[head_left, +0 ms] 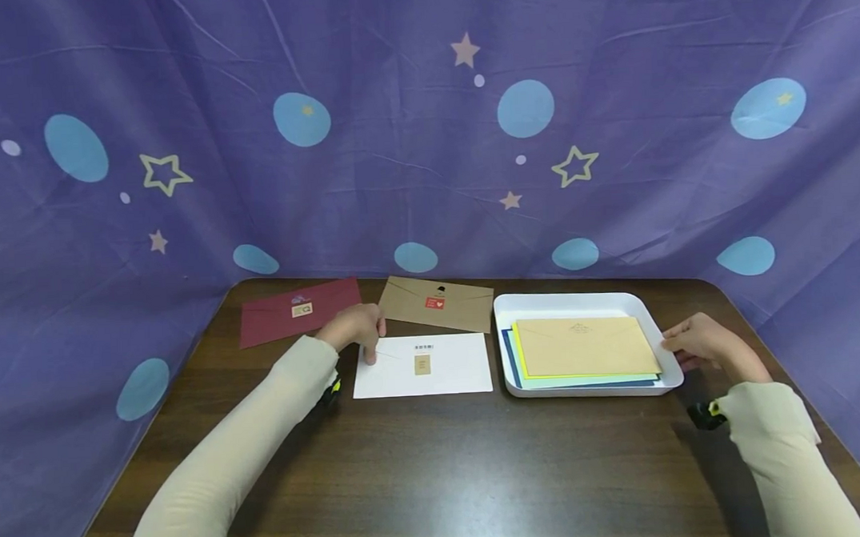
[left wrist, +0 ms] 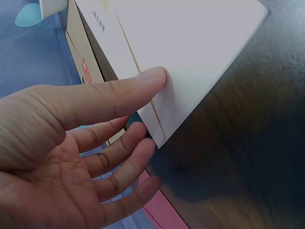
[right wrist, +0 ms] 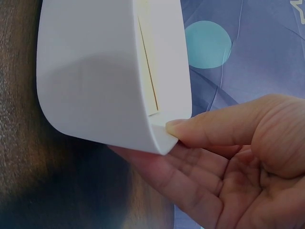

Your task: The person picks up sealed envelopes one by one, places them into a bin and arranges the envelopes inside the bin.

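Observation:
A white envelope (head_left: 456,367) with a small tan label lies on the table. At its left end, my left hand (head_left: 358,326) grips the edge. In the left wrist view the thumb (left wrist: 143,88) presses on the envelope's face, with the other fingers bent by its edge; some fingertips are partly hidden. To the right sits a white tray (head_left: 568,301), holding a tan envelope (head_left: 585,350) on top of yellow, pale green and dark blue ones. My right hand (head_left: 703,343) pinches the tray's right wall, thumb over the rim and fingers outside and beneath it.
Behind the white envelope lie a dark red envelope (head_left: 274,319) and a brown kraft envelope (head_left: 403,302) with a red sticker. All stand on a dark wooden table (head_left: 439,476). A purple patterned cloth (head_left: 412,181) hangs along the back and sides.

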Available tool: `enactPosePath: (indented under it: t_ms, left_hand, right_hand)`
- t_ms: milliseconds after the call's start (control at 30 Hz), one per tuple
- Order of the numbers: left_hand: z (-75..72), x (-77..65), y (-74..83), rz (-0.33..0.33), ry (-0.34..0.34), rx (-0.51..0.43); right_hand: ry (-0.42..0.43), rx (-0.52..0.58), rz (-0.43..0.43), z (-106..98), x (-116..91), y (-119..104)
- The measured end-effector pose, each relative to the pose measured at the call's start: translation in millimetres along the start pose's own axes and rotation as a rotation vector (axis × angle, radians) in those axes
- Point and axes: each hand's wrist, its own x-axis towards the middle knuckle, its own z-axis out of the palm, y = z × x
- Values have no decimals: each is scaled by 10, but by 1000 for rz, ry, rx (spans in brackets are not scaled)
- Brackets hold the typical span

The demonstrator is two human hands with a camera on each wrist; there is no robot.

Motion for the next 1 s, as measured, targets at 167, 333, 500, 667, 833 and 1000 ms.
enactPosePath:
  t_ms: [167, 333, 500, 667, 833, 1000]
  left_hand:
    - [6, 18, -12, 2, -3, -2]
    - [6, 27, -14, 8, -9, 0]
    - [-1, 14, -6, 15, -14, 3]
    - [-1, 25, -21, 23, -25, 8]
    - [-6, 34, -38, 42, -48, -15]
    - [-2, 20, -30, 38, -36, -25]
  right_hand:
    - [-1, -4, -4, 12, -7, -4]
    - [-1, -3, -11, 16, -6, 0]
    - [-3, 2, -6, 11, 3, 3]
    - [-7, 6, -7, 11, 14, 9]
    - [-16, 24, -10, -7, 35, 39]
    - [-10, 19, -2, -9, 31, 32]
